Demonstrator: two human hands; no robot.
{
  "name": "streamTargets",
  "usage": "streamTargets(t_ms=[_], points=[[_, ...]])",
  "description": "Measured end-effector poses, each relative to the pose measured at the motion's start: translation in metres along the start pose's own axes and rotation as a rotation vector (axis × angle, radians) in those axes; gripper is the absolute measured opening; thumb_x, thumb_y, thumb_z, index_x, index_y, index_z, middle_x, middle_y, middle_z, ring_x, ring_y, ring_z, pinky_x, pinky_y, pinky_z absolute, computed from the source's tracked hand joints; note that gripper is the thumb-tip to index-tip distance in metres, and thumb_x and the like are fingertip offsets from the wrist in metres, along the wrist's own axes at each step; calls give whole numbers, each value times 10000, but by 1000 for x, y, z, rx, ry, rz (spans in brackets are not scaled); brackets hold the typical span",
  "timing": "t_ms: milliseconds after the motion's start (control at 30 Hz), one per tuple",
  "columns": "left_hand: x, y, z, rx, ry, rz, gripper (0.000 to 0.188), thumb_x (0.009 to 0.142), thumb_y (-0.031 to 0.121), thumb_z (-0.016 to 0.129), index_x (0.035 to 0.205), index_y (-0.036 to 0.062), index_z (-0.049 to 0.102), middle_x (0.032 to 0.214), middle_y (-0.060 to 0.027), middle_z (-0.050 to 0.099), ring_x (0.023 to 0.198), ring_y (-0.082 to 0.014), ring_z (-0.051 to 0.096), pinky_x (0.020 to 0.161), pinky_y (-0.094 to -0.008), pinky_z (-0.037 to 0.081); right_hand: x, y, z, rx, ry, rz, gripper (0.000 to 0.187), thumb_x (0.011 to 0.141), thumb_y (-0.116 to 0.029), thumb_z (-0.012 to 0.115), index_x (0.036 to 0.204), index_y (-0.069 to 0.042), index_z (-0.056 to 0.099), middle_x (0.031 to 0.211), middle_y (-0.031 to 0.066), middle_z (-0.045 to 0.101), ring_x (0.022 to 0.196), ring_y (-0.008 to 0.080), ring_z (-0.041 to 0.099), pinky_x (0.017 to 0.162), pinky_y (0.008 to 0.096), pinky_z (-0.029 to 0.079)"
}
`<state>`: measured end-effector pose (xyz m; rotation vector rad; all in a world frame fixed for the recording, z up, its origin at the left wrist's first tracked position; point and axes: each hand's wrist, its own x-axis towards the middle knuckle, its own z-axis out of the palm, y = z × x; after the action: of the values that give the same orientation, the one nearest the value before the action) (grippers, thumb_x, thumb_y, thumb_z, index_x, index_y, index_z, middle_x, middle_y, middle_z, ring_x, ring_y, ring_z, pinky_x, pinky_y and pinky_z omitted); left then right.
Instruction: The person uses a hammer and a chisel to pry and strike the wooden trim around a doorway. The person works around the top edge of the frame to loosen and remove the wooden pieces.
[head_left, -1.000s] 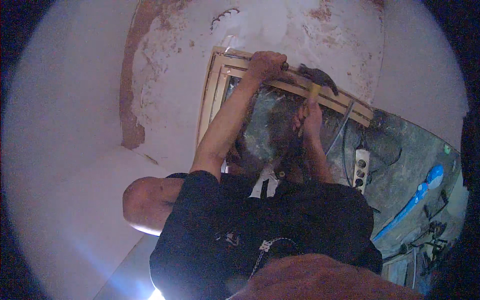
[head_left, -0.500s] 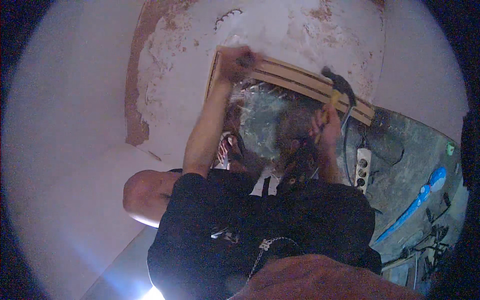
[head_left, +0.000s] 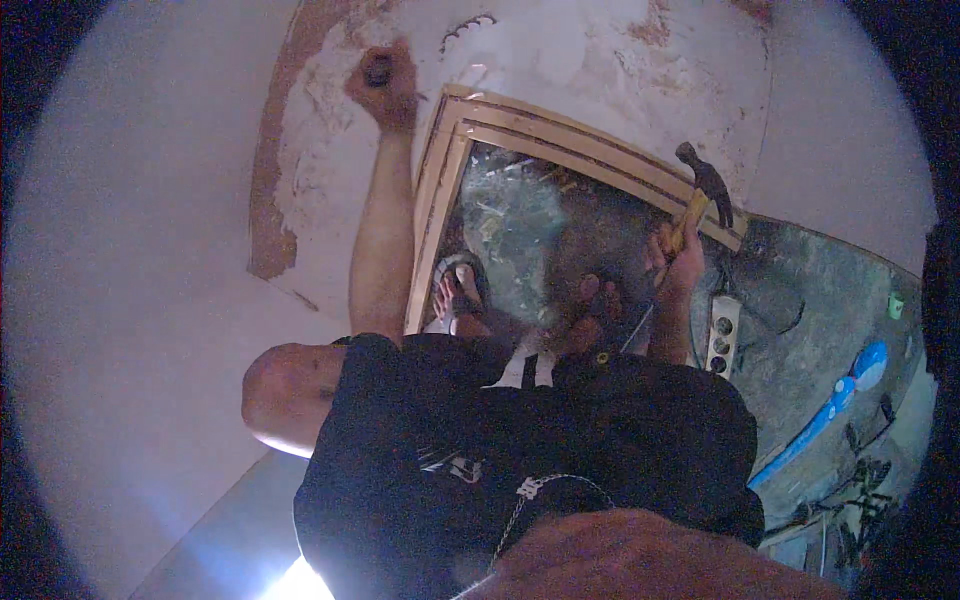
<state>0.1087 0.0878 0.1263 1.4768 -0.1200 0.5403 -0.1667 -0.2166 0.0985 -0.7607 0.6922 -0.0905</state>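
Note:
My right hand [head_left: 680,258] grips the yellow handle of a claw hammer [head_left: 706,182], whose dark head lies over the right part of a wooden frame [head_left: 590,150]. Fingers closed, my left hand [head_left: 388,95] is raised before the patchy white-and-brown wall [head_left: 330,150], to the left of the frame's corner. A dark round end of a tool [head_left: 377,70] shows in that fist; the rest of the tool is mostly hidden, so its kind is unclear. The light wooden frame has grooved strips and bends around a corner at the upper left.
Bare feet [head_left: 460,290] stand on the dirty, debris-strewn floor [head_left: 515,215] below the frame. On the right lie a white power strip [head_left: 724,330], a long blue-and-white item [head_left: 835,405] and a small green cup-like thing [head_left: 896,305]. A bright light [head_left: 298,580] shines at lower left.
My left hand has moved up and left, away from the frame's corner to in front of the wall. The hammer in my right hand has shifted slightly right.

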Motion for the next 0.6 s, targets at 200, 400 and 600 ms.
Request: streamTargets(t_ms=[200,400,600], points=[[-36,-14,40,139,-161,49,231,817,112,688,630,66,562,513,35,523,466,-43,456,449,-206,363,-8,-10,-8,22,79,5,278,985,-364,342,931,-112,446,577,4,362,395,138,345,368,294,340],[32,-35,-61,293,103,180,97,793,140,657,825,68,599,726,-22,584,652,-120,551,533,-246,441,-17,-6,3,12,89,22,262,977,-361,364,929,-118,449,589,5,380,405,141,341,379,303,339],[46,12,-128,-344,528,-129,315,845,317,506,652,89,407,529,-26,442,351,-157,377,319,-302,296,-6,-25,14,-95,26,-91,258,974,-349,381,898,-115,457,597,9,401,410,137,343,389,296,333]])
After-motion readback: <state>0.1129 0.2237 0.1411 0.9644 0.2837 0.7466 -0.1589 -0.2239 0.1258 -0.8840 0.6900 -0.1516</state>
